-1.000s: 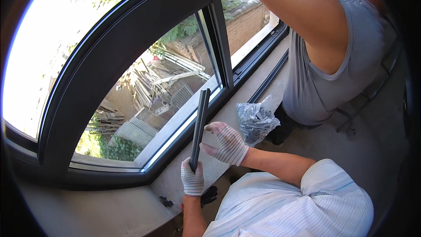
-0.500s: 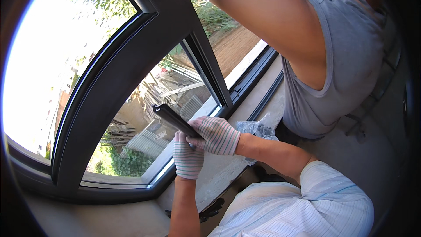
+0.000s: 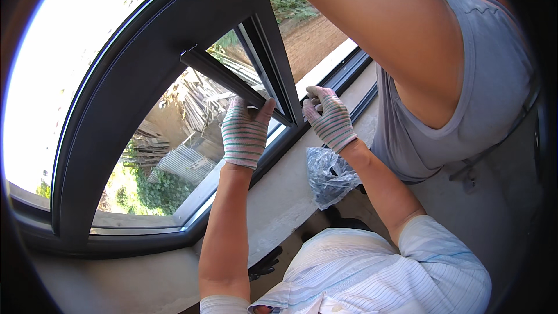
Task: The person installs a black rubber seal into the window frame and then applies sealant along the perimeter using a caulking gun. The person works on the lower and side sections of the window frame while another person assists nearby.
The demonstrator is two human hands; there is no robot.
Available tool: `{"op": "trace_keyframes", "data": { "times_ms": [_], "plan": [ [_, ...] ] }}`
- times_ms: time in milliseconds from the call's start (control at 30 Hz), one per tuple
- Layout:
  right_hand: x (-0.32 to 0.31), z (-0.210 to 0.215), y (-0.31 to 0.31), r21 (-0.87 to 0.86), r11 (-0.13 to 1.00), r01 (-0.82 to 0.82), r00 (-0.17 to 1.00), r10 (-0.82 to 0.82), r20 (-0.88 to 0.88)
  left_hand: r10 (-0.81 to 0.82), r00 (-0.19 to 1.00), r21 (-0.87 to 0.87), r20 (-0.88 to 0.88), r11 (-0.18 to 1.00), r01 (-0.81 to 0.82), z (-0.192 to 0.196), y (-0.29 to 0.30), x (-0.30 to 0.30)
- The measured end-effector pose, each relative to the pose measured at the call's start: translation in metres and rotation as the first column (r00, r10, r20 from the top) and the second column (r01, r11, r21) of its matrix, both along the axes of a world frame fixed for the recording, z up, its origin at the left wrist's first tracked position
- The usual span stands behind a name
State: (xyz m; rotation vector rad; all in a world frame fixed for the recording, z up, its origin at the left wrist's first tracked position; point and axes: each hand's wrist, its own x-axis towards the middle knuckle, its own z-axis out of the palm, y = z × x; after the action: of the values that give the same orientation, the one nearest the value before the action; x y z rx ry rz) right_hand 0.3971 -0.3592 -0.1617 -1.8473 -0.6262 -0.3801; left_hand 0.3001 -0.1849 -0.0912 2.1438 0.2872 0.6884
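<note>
We pinch one dark strip in our left hand, lower end near one window frame corner; our right hand half-curls, contents unclear, near one bag at the sill's edge.

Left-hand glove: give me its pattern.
The left-hand glove is pale with thin greenish stripes running across it, seen best in the head view.

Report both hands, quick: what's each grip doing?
Left hand: closed on black profile strip.
Right hand: loosely curled; can't tell whether it holds anything small.
</note>
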Motion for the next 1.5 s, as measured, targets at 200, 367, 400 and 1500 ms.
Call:
{"op": "trace_keyframes", "data": {
  "times_ms": [200,367,400,1500],
  "plan": [
    [0.007,-0.022,0.010,-0.178,0.983,-0.032,0.999,0.031,-0.010,0.075,0.997,0.120,-0.023,0.990,-0.071,-0.006,-0.009,0.019],
    [0.018,-0.045,0.022,-0.247,0.967,-0.066,0.996,0.078,0.039,0.117,0.993,0.193,-0.007,0.975,-0.113,-0.012,-0.021,0.027],
    [0.020,-0.042,0.026,-0.234,0.969,-0.081,0.994,0.096,0.054,0.127,0.992,0.209,0.011,0.970,-0.126,-0.013,-0.021,0.029],
    [0.023,-0.052,0.046,-0.042,0.998,0.041,0.999,-0.041,0.011,0.148,0.953,0.553,-0.263,0.833,0.023,0.050,-0.009,0.056]
  ]
}}
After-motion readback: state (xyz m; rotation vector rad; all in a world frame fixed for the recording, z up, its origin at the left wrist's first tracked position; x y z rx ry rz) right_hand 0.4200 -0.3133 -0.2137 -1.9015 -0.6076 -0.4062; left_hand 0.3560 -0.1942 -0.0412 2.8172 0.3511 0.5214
